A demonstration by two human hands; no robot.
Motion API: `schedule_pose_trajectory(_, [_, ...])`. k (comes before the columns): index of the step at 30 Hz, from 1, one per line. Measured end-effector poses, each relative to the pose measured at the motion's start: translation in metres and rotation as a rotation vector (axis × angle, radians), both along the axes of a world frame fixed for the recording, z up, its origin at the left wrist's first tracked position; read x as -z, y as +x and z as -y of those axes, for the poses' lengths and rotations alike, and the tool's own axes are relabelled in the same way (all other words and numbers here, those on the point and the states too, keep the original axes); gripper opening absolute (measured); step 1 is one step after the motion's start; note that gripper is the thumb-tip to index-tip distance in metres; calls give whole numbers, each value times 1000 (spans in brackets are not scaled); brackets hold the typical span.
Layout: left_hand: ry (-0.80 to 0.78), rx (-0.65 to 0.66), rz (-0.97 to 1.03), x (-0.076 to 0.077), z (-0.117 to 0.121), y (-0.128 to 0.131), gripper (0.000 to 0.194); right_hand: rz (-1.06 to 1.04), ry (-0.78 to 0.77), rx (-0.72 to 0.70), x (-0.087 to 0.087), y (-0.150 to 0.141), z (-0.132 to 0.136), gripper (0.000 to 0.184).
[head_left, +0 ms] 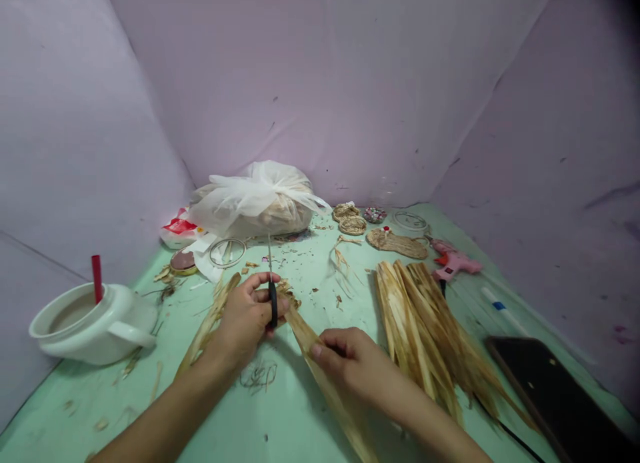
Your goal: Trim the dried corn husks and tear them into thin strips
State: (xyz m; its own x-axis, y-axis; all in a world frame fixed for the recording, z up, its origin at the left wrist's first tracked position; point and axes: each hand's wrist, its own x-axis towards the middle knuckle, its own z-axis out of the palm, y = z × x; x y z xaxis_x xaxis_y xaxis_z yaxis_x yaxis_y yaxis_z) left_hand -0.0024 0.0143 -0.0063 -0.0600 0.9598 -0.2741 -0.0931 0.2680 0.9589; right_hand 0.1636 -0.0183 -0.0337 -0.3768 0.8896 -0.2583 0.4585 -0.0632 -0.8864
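Observation:
My left hand (253, 311) is closed around the black handles of a pair of scissors (273, 303), whose thin blades point away from me. Between my thumb and fingers there, the far end of a dried husk strip (330, 393) seems to be touched too; a small curled bit shows just beyond. My right hand (347, 359) pinches that same strip midway, thumb on top, and its tail runs down toward me. To the right of this hand lies a pile of dried husk strips (417, 323). More husk (213, 323) lies left of my left hand.
A white pot (125, 313) with a red stick (97, 279) stands left. At the back sit a tied plastic bag (260, 199), woven coasters (353, 225) and a woven sole shape (400, 244). Right are a pink glue gun (457, 263) and a black phone (555, 396).

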Motion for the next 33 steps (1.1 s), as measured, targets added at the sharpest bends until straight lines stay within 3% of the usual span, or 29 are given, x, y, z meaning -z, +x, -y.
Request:
schedule_pose_trajectory(4, [134,-104,-49,-15,-12,-23,45,266,88,-142,-14,18,1,21])
schedule_pose_trajectory(8, [204,-177,-72,-35,-24,-52,43,425,54,-351,-34,44,5,13])
schedule_pose_trajectory(9, [199,-162,-51,-38,-24,-56,42,408,82,-322,-39,48,5,19])
schedule_pose_trajectory(13, [80,-2,50,-36,-10,-38,42,151,423,171,-44,45,3,26])
schedule_pose_trajectory(15, [64,46,74,-25,3,-15,43,-77,296,268,-39,30,3,30])
schedule_pose_trajectory(19, [39,167,2,-3,23,23,42,-485,-248,139,-16,-4,7,41])
schedule_pose_trajectory(22, [24,205,-39,4,23,28,43,-600,-451,162,-2,-13,7,45])
schedule_pose_trajectory(27, [-29,318,-216,-4,12,3,39,-643,-471,349,-2,1,-3,36])
schedule_pose_trajectory(30, [-14,553,-298,-10,10,-10,30,-699,-359,478,-4,11,-11,32])
schedule_pose_trajectory(33, [-41,750,-377,-15,14,-10,22,-578,-178,559,-1,16,-17,34])
